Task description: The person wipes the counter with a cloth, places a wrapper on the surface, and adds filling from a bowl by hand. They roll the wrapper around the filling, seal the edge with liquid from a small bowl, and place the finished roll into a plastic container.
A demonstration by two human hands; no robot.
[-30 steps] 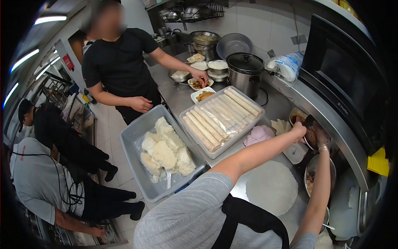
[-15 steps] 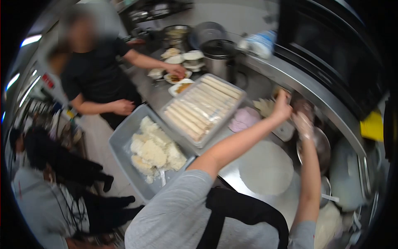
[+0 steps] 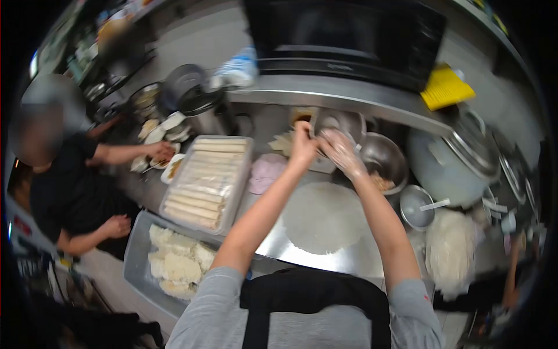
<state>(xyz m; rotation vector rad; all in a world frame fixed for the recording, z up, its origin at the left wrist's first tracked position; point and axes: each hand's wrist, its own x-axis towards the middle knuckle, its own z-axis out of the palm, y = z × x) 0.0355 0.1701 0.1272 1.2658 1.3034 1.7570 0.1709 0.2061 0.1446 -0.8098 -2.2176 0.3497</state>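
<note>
My bare left hand (image 3: 303, 144) reaches to the back of the counter, fingers drawn together beside a small container (image 3: 304, 113) with dark contents. Whatever it grips is hidden. Close on its right is my right hand (image 3: 342, 151) in a clear plastic glove, in front of a metal bowl (image 3: 343, 121); blur hides whether its fingers hold anything. Below both hands sits a white flat-topped object (image 3: 321, 165). Pale thin pieces (image 3: 280, 143) lie left of my left hand. A large round pale sheet (image 3: 322, 218) lies flat on the counter between my forearms.
To the left are a pink cloth (image 3: 267, 173), a plastic tray of pale rolls (image 3: 239, 192) and a grey tub (image 3: 135, 256) of white rice-like food. Rightward stand a bowl (image 3: 386, 157) with filling, a smaller bowl (image 3: 417, 208) and a large pot (image 3: 447, 168). A co-worker (image 3: 75, 186) reaches toward dishes.
The view has swung right and levelled, so the co-worker and tray sit farther left. My hands stay close together at the back of the counter, near the small container and metal bowl.
</note>
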